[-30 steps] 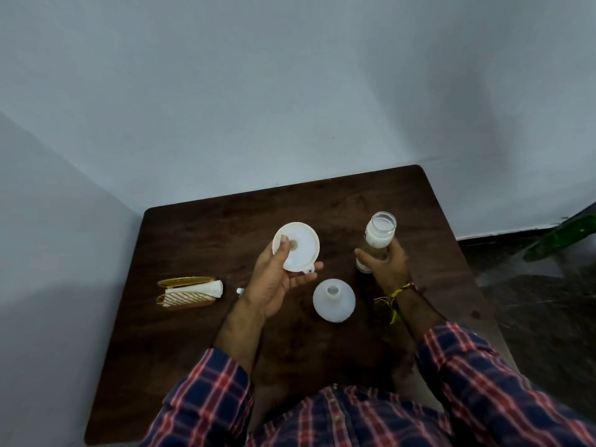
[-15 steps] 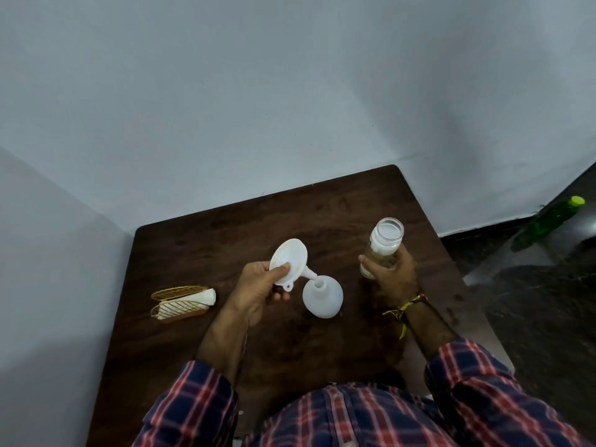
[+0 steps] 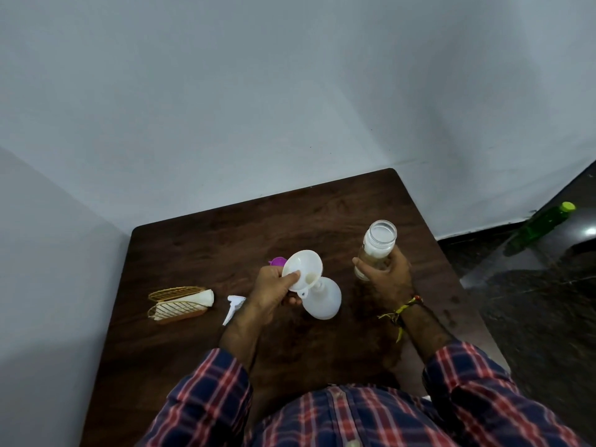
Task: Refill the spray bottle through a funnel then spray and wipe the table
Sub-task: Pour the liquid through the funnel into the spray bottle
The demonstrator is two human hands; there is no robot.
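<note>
A white spray bottle without its head stands on the dark wooden table. My left hand grips a white funnel, tilted, with its spout at the bottle's neck. My right hand is wrapped around a clear open jar holding white liquid, upright, to the right of the bottle. The white spray head lies on the table left of my left wrist.
A gold wire holder with white cloth or napkins lies at the table's left. A purple lid peeks out behind my left hand. Walls close the table's back and left. A green bottle lies on the floor at right.
My left hand has turned the funnel from facing up and lowered its spout to the spray bottle's neck. The right hand keeps holding the jar upright.
</note>
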